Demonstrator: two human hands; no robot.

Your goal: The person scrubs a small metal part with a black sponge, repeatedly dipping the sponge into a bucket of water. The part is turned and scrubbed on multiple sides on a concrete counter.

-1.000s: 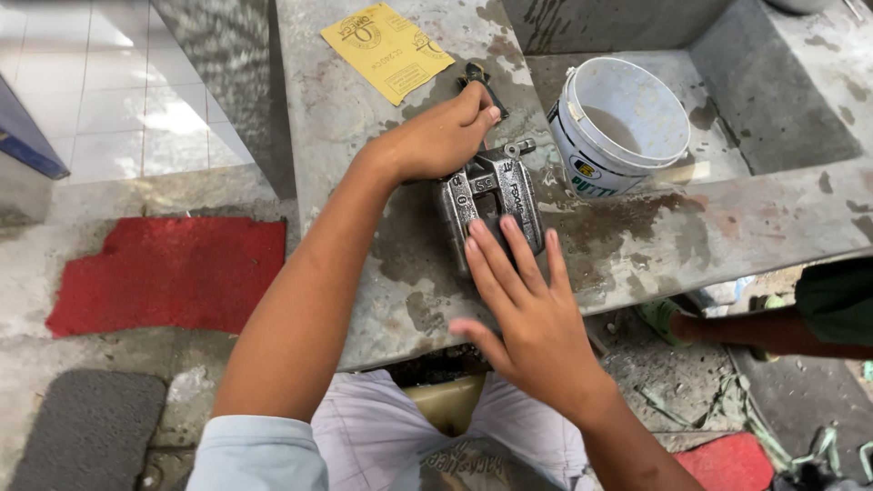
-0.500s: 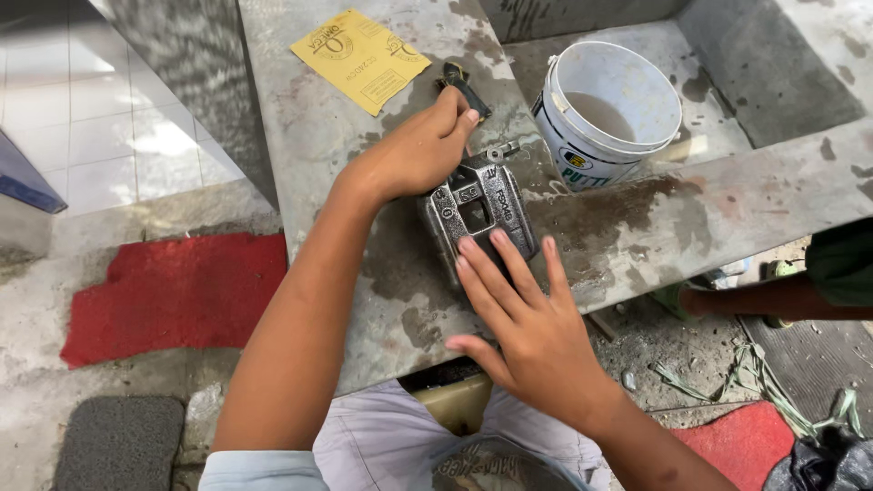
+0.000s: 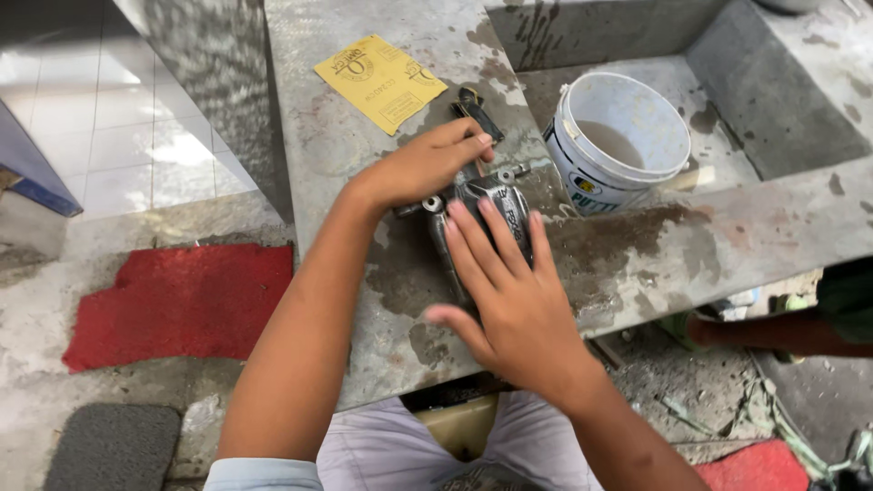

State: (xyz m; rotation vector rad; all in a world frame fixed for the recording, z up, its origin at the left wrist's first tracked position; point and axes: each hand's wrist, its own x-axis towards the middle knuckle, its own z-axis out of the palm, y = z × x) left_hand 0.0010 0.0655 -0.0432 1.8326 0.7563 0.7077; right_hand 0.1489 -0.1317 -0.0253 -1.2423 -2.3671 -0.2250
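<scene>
Head view, looking down on a grey concrete bench, stained and wet in patches. Landmark for all positions: the metal part, a grey cast piece with bolts at its far end, lying on the bench near the middle of the frame.

Right hand: laid flat on top of the metal part from the near side. Fingers are straight and spread, pressing down on the part's upper face rather than curled around it; the thumb sticks out to the left, off the part. Most of the casting lies under these fingers, with only its far end and side edges showing.

Left hand: comes in from the left and rests on the far-left corner of the part. Its fingers are bent over that end, fingertips at the top edge; whether they actually grip the casting or only steady it cannot be told.

Beyond the part, touching distance from the left fingertips, lies a small dark tool. Farther beyond and to the left, a yellow sheet of sandpaper lies flat on the bench. Right of the part stands a white plastic bucket, open, in a sunken basin. Left of the bench, on the floor, lies a red mat.
</scene>
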